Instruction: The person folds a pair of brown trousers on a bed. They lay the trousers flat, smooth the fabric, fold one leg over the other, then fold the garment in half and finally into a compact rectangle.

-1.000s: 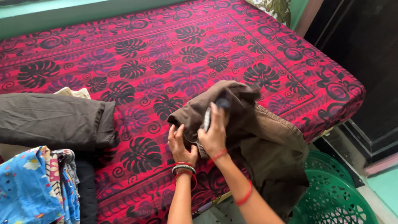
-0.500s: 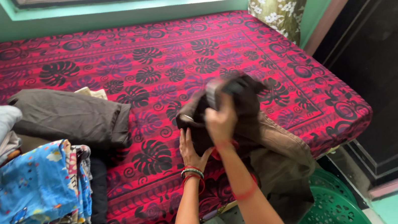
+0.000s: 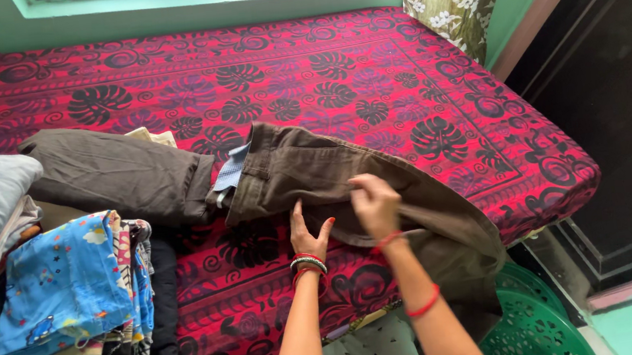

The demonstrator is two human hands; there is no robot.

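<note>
The brown trousers (image 3: 348,177) lie spread on the bed (image 3: 368,75), waistband up and to the left of the hands, legs trailing off the edge toward the green basket (image 3: 539,327). The left hand (image 3: 308,231) rests flat and open on the cloth; the right hand (image 3: 375,204) pinches a fold of it. The hanging legs could, I judge, drag the trousers off the bed. The fabric looks thick, dull and creased.
</note>
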